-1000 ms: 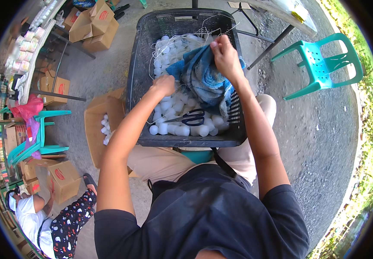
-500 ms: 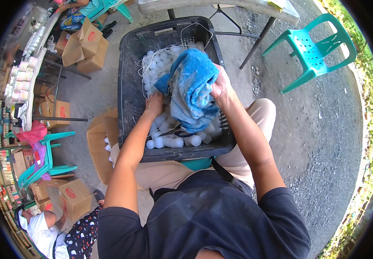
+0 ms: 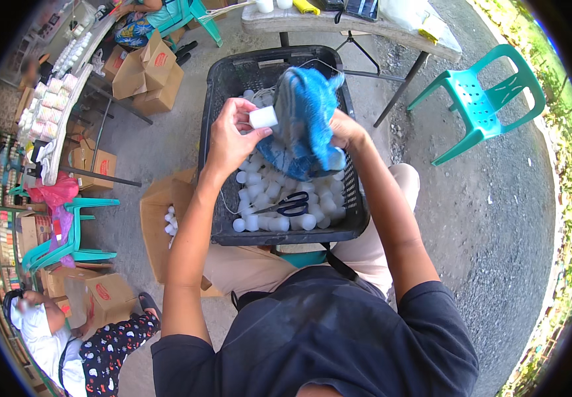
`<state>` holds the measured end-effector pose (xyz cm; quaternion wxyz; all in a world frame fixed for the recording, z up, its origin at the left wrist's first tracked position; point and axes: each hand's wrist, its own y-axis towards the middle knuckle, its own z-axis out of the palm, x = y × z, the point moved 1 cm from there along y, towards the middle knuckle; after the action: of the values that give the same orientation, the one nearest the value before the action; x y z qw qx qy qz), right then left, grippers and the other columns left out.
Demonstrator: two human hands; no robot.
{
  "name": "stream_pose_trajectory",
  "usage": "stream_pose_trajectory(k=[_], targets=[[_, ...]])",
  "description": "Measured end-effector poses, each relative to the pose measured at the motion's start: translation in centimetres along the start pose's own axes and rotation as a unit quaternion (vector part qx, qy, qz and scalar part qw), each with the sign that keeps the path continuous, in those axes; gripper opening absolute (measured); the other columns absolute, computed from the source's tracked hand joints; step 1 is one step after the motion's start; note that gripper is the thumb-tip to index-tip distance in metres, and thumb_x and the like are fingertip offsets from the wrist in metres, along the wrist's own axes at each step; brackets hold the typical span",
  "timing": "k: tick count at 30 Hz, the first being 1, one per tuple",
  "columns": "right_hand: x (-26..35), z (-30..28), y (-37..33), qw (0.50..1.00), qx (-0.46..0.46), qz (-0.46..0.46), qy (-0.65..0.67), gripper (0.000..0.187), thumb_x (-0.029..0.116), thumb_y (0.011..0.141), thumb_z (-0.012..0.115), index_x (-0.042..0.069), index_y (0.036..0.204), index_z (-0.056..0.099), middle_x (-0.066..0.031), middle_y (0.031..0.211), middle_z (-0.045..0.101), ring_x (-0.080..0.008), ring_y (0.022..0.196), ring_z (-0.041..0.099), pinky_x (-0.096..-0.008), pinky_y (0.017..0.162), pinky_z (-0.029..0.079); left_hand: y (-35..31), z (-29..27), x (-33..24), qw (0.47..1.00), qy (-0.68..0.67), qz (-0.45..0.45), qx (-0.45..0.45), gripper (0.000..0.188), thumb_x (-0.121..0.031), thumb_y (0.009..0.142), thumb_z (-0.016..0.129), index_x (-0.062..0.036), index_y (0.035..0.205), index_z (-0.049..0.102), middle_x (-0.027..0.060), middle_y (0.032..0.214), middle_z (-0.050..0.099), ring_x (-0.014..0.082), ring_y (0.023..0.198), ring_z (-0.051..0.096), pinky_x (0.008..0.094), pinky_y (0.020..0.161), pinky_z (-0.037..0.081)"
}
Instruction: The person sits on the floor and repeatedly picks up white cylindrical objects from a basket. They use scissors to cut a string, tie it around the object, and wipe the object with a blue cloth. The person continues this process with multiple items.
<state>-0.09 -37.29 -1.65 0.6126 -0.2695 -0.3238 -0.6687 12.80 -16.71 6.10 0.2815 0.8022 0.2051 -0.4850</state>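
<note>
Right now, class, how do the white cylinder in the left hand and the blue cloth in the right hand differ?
The white cylinder is small; the blue cloth is much larger. The cylinder is plain white, the cloth mottled blue and grey. The cylinder has a regular, rounded shape, while the cloth hangs bunched in folds. Both are held over the black crate.

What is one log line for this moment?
left hand: holding white cylinder; right hand: gripping blue cloth; scissors: on white pieces in black basket
</note>
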Motion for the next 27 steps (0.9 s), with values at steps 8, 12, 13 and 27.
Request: stream_pose_trajectory(k=[8,12,13,27], targets=[[-4.1,7.4,2.0,0.945,-0.166,-0.169,-0.223,0.026,0.007,0.09,0.058,0.002,0.116,0.06,-0.0029,0.107,0.064,-0.0118,0.096,0.059,-0.0308,0.087,0.048,-3.5,3.3,-2.0,0.972,0.115,0.068,-0.192,0.063,-0.011,0.069,0.08,-0.0015,0.123,0.05,0.0158,0.124,0.05,0.0272,0.114,0.051,0.04,0.095,0.043],[-3.9,9.5,1.4,0.954,-0.208,-0.161,-0.147,0.025,0.009,0.093,0.055,0.0,0.115,0.059,-0.0051,0.106,0.065,-0.0138,0.095,0.06,-0.031,0.086,0.049,-5.3,5.1,-0.5,0.978,0.042,0.081,-0.186,0.048,-0.027,0.09,0.066,0.0026,0.126,0.053,0.0169,0.128,0.051,0.03,0.12,0.049,0.0395,0.102,0.038],[-3.9,9.7,1.4,0.948,-0.209,-0.176,-0.164,0.024,0.006,0.091,0.053,-0.001,0.113,0.059,-0.0058,0.105,0.065,-0.0127,0.093,0.059,-0.0296,0.083,0.049,-5.2,5.4,-0.3,0.972,0.052,0.086,-0.211,0.047,-0.027,0.093,0.063,0.0029,0.127,0.052,0.0167,0.126,0.052,0.0285,0.117,0.051,0.0384,0.1,0.04],[-2.9,10.1,-0.4,0.832,-0.09,-0.259,-0.481,0.023,0.014,0.084,0.06,0.001,0.104,0.063,-0.0175,0.097,0.066,-0.031,0.09,0.063,-0.0395,0.083,0.048,-4.0,3.2,0.2,0.988,-0.045,-0.035,-0.145,0.033,-0.029,0.103,0.039,-0.0007,0.111,0.055,0.0096,0.098,0.058,0.0162,0.092,0.056,0.0314,0.082,0.045]])
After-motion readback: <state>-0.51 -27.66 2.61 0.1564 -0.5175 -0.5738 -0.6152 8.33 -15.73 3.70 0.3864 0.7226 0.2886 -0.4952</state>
